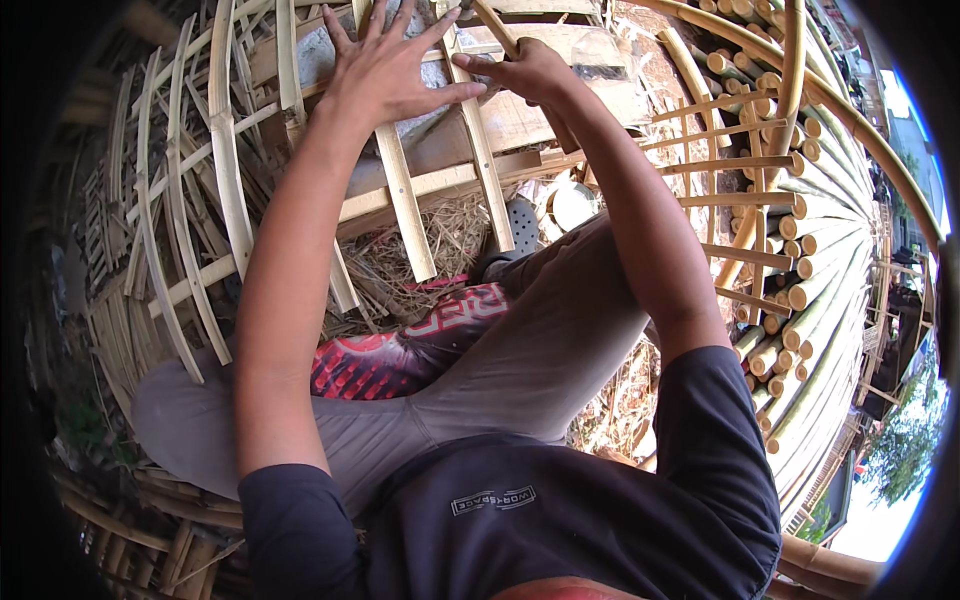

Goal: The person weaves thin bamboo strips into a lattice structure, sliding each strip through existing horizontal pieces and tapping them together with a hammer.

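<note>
My left hand (388, 68) lies flat with fingers spread on a frame of split bamboo slats (405, 205), pressing where a slat crosses a horizontal strip. My right hand (525, 72) is closed around a thin bamboo stick (493, 25) that points up and left toward the top edge of the view. Both hands are close together at the top of the frame. My knees in grey trousers (560, 330) are bent under the frame.
Curved bamboo strips (180, 220) form a lattice on the left. A stack of round bamboo poles (810, 250) lies at the right, with a ladder-like bamboo piece (745, 180) before it. Straw and shavings (420, 250) cover the ground.
</note>
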Demonstrator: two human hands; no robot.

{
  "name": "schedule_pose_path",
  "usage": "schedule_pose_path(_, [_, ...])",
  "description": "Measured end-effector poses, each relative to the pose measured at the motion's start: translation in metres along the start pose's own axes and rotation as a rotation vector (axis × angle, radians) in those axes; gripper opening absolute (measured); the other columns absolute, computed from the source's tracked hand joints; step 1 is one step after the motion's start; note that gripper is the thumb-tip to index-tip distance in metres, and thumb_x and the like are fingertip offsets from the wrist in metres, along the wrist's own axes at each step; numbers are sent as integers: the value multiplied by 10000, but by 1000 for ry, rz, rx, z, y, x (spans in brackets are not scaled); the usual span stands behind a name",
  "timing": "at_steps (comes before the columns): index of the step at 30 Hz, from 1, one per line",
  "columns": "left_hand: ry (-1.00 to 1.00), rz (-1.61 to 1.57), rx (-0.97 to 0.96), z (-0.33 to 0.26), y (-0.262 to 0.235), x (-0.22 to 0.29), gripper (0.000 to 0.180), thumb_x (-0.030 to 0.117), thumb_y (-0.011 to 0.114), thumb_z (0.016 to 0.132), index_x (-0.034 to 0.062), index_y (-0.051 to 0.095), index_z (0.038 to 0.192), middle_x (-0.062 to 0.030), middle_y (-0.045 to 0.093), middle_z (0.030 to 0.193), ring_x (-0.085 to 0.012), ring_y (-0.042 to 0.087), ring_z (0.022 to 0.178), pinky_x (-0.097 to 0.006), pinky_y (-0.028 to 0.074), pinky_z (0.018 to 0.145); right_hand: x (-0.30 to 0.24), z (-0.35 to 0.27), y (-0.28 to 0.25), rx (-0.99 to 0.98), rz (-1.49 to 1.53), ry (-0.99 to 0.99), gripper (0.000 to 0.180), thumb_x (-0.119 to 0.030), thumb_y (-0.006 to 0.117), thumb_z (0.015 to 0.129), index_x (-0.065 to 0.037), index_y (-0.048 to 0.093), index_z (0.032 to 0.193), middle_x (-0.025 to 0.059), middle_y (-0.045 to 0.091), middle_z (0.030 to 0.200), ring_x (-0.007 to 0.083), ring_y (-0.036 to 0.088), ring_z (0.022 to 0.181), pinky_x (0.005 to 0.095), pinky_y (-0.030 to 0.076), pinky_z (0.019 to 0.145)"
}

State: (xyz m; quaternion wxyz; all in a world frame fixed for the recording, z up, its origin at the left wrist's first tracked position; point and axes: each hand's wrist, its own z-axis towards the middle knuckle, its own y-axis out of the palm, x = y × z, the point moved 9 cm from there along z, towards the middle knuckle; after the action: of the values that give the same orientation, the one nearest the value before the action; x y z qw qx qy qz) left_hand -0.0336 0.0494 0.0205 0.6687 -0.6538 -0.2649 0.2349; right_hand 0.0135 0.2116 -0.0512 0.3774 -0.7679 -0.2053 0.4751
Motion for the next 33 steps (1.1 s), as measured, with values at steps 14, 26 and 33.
schedule_pose_path(14, [-43,-59,-76,1,6,-2,1167,889,604,634,322,205,1573,-190,81,1645,-392,54,1518,-639,98,1203,-1,-1,-1,26,-33,17,972,-806,743,616,117,689,917,225,701,850,316,714,824,412,550,729])
schedule_pose_path(26, [8,-124,-56,4,10,-3,1221,970,509,600,257,277,1564,-226,141,1628,-395,85,1517,-660,86,1187,-2,-42,-95,388,357,-235,469,-480,451,1048,-49,589,924,-15,529,661,55,477,546,248,395,478])
schedule_pose_path(33, [6,-90,-48,4,15,-8,1191,937,533,636,252,253,1570,-243,188,1611,-404,73,1516,-642,76,1198,-55,-98,-98,416,-211,-516,316,-325,511,1038,-22,598,1018,108,549,627,238,512,532,388,414,548])
